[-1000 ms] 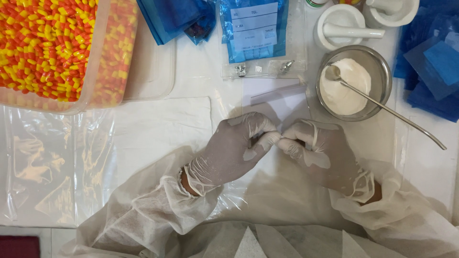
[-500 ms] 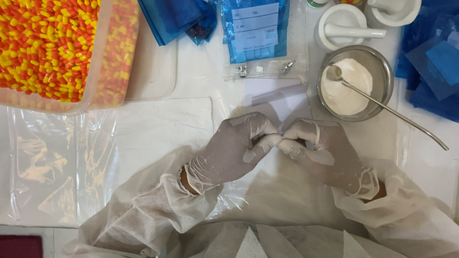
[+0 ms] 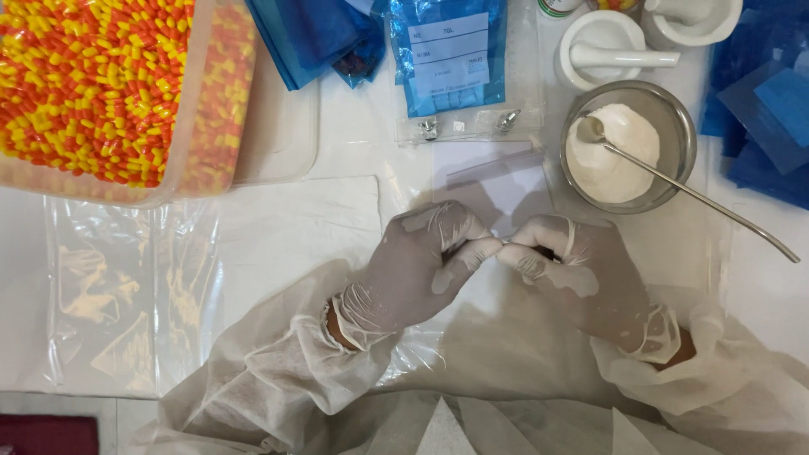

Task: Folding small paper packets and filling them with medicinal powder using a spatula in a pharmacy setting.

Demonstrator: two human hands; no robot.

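Observation:
Both hands wear thin translucent gloves and meet fingertip to fingertip over the table's middle. My left hand [image 3: 421, 265] and my right hand [image 3: 581, 274] each pinch a small pale item [image 3: 504, 244] between thumb and forefinger; most of it is hidden by the fingers, so I cannot tell what it is. A small clear zip bag [image 3: 497, 181] lies flat just beyond the fingertips. Right of it stands a steel bowl [image 3: 683, 126] of white powder [image 3: 611, 156], with a long metal spoon [image 3: 699, 198] resting in it.
A clear tub [image 3: 202, 126] full of orange-and-yellow capsules [image 3: 93, 76] sits at the top left. Blue pouches [image 3: 451, 55] and a white mortar with pestle [image 3: 602, 42] line the far edge. A crinkled clear plastic bag [image 3: 118, 295] and white paper [image 3: 286, 227] lie to the left.
Both hands stay pinched together on the small item. The whole view has shifted slightly, so everything sits a little lower and to the right.

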